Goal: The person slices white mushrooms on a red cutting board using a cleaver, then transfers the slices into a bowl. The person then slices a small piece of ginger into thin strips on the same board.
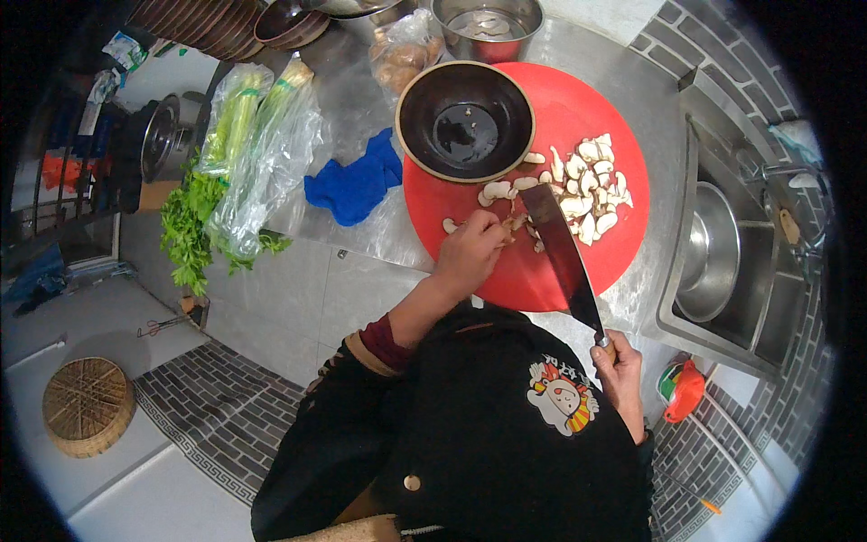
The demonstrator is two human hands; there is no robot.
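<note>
My right hand (618, 366) is closed around the wooden handle of a broad cleaver (565, 254), whose blade reaches over a round red cutting board (542, 281). Left of the blade, my left hand (473, 247) has its fingertips on small brownish mushroom bits (513, 227); whether it grips any cannot be told. Sliced white mushrooms (588, 186) lie in a spread heap right of the blade, with a few slices above my left hand. A dark bowl with a tan rim (465, 177) rests on the board's upper left and holds a few small bits.
Left of the board lie a blue cloth (352, 186) and bagged celery (254, 146). Behind stand a bag of brown mushrooms (403, 57) and a metal bowl (489, 47). Stacked brown bowls (203, 24) are at upper left. A sink with a steel basin (708, 251) is at right.
</note>
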